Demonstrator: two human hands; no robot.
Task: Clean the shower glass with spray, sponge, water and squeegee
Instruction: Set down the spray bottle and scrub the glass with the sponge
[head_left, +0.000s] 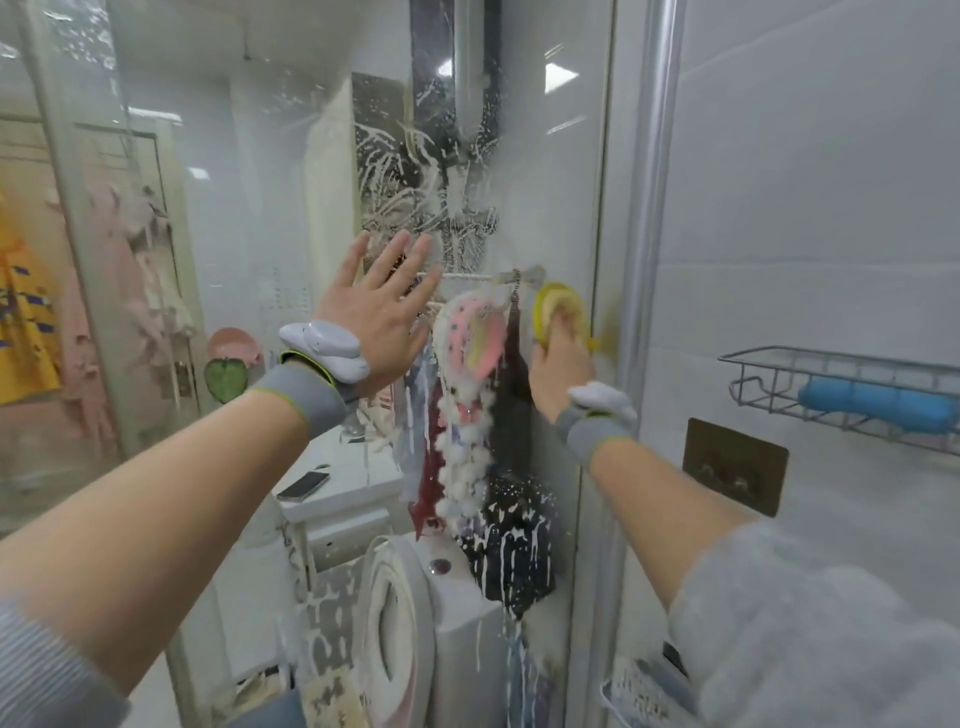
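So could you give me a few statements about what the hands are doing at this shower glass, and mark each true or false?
1. The right hand grips a yellow sponge against the foamy shower glass. True.
2. The left hand holds a spray bottle. False: it is open, fingers spread, holding nothing.
3. White foam streaks run down the glass. True.
4. The wire wall basket holds a red object. False: the object is blue.

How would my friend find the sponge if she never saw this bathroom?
Look at the foamy shower glass and follow it to its right edge by the metal frame. There the right hand presses the sponge on the glass; it is the only bright yellow thing there.
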